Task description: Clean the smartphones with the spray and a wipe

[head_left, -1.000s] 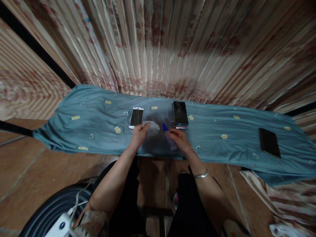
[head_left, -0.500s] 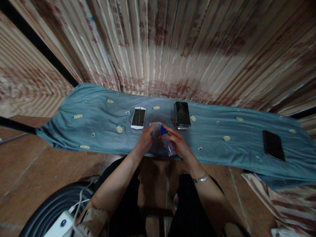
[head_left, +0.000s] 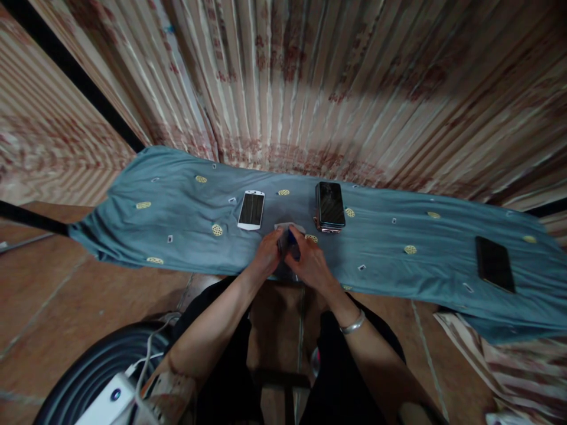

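My left hand point(head_left: 268, 250) is closed on a small pale cloth point(head_left: 280, 226), whose top edge shows past the fingers. A dark edge shows beside the left thumb; I cannot make out what it is. My right hand point(head_left: 312, 264) is wrapped round a small clear bottle with a blue top point(head_left: 291, 237), most of it hidden by the fingers. Both hands are close together near the front edge of the cloth-covered table. Beyond my left hand lies a white phone point(head_left: 251, 210) with a dark screen. A stack of phones point(head_left: 330, 205) sits beyond my right hand.
A teal cloth with yellow prints point(head_left: 186, 206) covers the narrow table. A dark phone or flat case point(head_left: 495, 264) lies at its right end. Patterned curtains point(head_left: 283, 88) hang behind. At lower left, a white device point(head_left: 106, 401) with a cable rests by a black coil point(head_left: 97, 366).
My right hand has turned and moved in against the left, so the bottle is now mostly hidden. The view has shifted slightly. The phones stay where they were on the table.
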`<state>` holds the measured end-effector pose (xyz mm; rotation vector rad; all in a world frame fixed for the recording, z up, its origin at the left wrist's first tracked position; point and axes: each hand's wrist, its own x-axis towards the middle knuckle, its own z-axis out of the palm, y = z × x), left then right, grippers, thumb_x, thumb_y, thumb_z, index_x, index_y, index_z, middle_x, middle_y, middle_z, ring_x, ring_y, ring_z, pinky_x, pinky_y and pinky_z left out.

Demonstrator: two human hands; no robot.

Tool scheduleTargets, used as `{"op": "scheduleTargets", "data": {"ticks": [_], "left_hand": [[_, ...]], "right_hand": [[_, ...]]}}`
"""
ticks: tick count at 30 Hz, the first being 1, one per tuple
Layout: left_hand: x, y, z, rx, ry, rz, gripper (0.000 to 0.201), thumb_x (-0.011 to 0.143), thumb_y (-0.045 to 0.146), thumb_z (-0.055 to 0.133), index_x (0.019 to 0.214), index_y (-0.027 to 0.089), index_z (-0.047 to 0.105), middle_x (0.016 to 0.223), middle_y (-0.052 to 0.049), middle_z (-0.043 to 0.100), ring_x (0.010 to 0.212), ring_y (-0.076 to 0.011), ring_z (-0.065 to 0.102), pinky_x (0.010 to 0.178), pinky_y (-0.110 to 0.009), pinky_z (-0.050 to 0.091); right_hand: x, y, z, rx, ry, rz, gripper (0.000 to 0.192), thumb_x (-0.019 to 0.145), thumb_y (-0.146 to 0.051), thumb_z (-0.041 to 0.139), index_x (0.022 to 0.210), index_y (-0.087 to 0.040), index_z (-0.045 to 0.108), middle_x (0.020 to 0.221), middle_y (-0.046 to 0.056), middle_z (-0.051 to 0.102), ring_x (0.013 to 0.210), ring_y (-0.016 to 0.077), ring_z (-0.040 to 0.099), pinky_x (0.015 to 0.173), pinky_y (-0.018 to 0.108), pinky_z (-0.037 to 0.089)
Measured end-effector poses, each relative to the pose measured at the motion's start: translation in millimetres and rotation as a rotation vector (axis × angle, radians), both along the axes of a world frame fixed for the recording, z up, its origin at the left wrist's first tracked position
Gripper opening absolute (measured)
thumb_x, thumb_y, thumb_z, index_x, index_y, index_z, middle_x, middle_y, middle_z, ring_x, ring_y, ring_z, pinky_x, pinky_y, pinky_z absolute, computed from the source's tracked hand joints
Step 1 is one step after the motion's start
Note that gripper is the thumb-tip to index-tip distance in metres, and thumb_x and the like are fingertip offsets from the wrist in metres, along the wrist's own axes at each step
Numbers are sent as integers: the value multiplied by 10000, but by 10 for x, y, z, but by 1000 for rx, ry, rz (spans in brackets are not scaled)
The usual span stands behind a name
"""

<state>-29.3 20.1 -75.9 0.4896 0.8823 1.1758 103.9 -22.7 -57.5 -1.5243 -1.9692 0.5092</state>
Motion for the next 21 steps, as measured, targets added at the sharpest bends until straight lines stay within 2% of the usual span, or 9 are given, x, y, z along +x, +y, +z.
{"op": "scheduleTargets", "data": {"ticks": [6,12,16,21], "left_hand": [[-3,-11,73,-62,-58,6,156,855,299,742,830,145,748,811,-62,756,836,-199,707,920,-336,526],[-9,-28,51,-52,-66,-8,159,881,282,717,818,142,756,812,-60,752,866,-186,697,940,-319,516],[-10,-13,32,-53,-50,3,163,882,301,713,827,159,769,825,-58,758,834,-182,688,922,-313,529],[-33,-18,58,-51,-21,10,150,870,298,734,828,156,762,841,-61,761,910,-193,702,975,-319,520]], "right_hand": [[23,-11,47,33,50,-9,682,869,-279,614,1539,-200,510,1326,147,727,1182,316,703,1060,497,559],[25,24,71,-19,102,8,645,822,-285,642,1455,-174,579,1392,149,705,1200,319,711,1054,485,572],[19,34,49,-13,97,-20,637,839,-278,637,1468,-203,572,1370,140,714,1187,313,713,1046,481,572],[26,37,40,7,71,0,637,826,-274,653,1457,-210,590,1294,134,744,1132,315,724,1029,483,574]]}}
